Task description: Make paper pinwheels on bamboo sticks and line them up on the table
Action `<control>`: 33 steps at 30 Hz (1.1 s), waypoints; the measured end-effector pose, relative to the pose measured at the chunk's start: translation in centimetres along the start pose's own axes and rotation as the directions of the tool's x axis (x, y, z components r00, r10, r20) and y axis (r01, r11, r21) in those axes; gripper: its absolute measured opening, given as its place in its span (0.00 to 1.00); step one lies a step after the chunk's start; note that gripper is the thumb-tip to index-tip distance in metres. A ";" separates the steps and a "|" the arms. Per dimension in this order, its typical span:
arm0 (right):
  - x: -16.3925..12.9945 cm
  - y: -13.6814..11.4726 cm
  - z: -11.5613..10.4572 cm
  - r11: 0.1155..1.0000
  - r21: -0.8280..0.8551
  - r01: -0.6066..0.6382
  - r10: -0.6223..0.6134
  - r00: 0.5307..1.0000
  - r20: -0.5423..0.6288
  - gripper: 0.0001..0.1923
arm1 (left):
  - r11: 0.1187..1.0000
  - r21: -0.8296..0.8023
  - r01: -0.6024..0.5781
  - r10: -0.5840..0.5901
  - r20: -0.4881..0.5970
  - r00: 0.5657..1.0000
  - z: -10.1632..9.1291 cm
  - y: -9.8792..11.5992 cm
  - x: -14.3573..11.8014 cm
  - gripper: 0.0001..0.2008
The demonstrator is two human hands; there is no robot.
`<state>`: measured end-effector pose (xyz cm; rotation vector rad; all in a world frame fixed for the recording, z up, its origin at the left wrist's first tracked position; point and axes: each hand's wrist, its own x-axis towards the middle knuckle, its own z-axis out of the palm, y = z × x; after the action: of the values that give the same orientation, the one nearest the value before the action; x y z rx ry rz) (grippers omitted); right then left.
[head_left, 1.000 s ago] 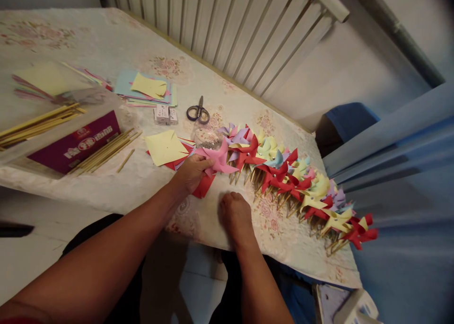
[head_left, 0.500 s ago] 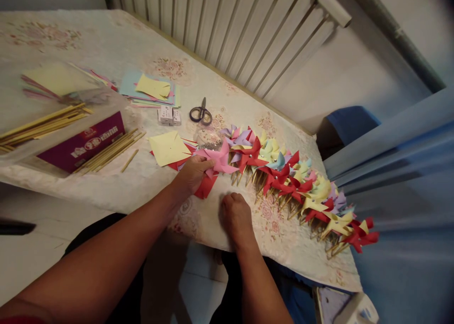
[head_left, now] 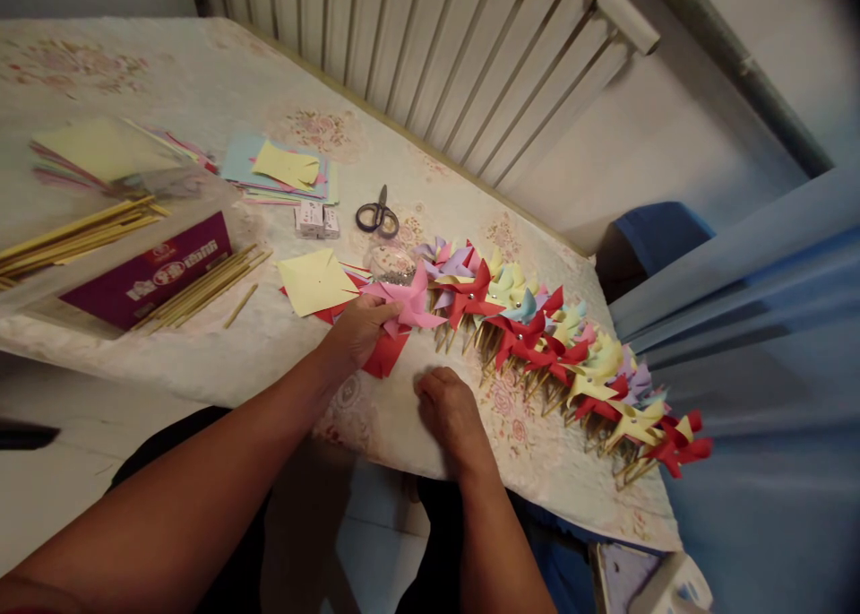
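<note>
Your left hand [head_left: 359, 329] is pinching the pink pinwheel [head_left: 408, 302] at the near end of the long row of finished pinwheels [head_left: 551, 341], which runs away to its right, so much looks done. Your right hand [head_left: 449, 408] rests clenched on the table [head_left: 282, 345], just below it. Beyond the left hand, cut paper squares [head_left: 313, 280] and loose sticks [head_left: 202, 287] lie unused; the clear tub [head_left: 100, 237] further left holds more sticks.

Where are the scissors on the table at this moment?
In the head view the scissors lie on the table beyond the left hand, between two small white boxes on their left and the row of pinwheels.
</note>
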<state>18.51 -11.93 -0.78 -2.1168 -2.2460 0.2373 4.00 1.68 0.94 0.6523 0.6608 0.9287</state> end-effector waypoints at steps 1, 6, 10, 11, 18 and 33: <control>0.0 0.1 0.1 1.000 0.018 0.004 -0.004 1.000 -0.010 0.12 | 1.000 0.005 0.001 -0.001 0.002 1.000 0.0 0.0 0.0 0.11; 0.2 0.5 0.2 0.997 0.068 -0.026 0.029 0.999 -0.045 0.11 | 1.000 0.001 -0.005 0.005 0.008 1.000 -0.1 -0.2 0.1 0.11; 0.1 0.0 -0.1 0.995 0.044 -0.089 0.091 0.994 -0.053 0.10 | 1.000 -0.028 0.005 -0.005 0.000 1.000 -0.4 -0.5 0.3 0.08; 0.1 -0.2 -0.1 0.994 0.027 -0.106 0.107 0.993 -0.052 0.10 | 0.999 -0.032 0.006 -0.006 -0.001 1.000 -0.4 -0.6 0.4 0.08; 0.0 -1.3 0.1 0.984 -0.068 -0.164 0.163 0.986 -0.028 0.09 | 1.000 -0.015 0.004 -0.005 -0.014 1.000 -0.4 -0.6 0.4 0.08; -0.1 -1.3 0.1 0.978 -0.056 -0.203 0.201 0.979 -0.031 0.09 | 1.000 -0.020 -0.005 0.005 -0.006 1.000 -0.7 -0.7 0.4 0.08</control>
<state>17.25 -12.07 -0.68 -2.3659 -2.0484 0.1516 4.03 1.80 -0.11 0.6339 0.6548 0.9410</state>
